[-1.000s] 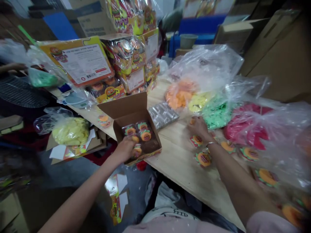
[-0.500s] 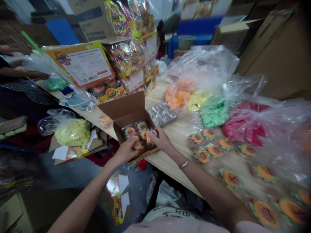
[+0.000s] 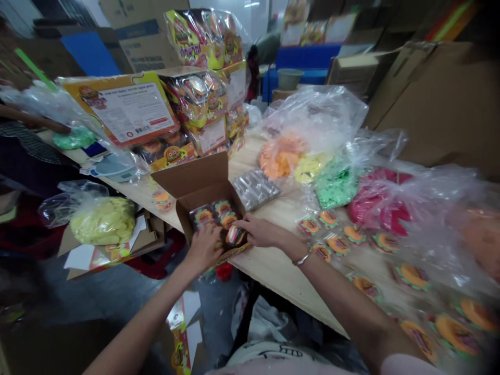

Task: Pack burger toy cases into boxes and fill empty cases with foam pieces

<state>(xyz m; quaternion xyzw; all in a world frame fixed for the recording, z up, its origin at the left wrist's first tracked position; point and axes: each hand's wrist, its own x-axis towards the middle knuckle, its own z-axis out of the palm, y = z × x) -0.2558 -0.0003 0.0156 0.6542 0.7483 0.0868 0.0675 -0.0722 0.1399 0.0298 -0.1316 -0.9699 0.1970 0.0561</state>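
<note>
centrally, the tilted burger pack (image 3: 235,237) lay inside the open carton (image 3: 195,179), between the left hand (image 3: 205,246) and the right hand (image 3: 261,230). left fingers were half curled inside; right fingers were bent at the pack's far right. neither grip could be confirmed.

Carton (image 3: 191,177) at table's (image 3: 273,271) near edge; burger packs (image 3: 203,215) inside. Left hand (image 3: 205,247) inside the carton's left part, right hand (image 3: 260,230) at its right side. Behind carton: display boxes (image 3: 203,99), stacked. Right of carton: blister pack (image 3: 255,188), then bags (image 3: 338,185) in a row. Before bags: loose burgers (image 3: 338,244). Left, beside table: another bag (image 3: 103,221) on cardboard (image 3: 150,237).
</note>
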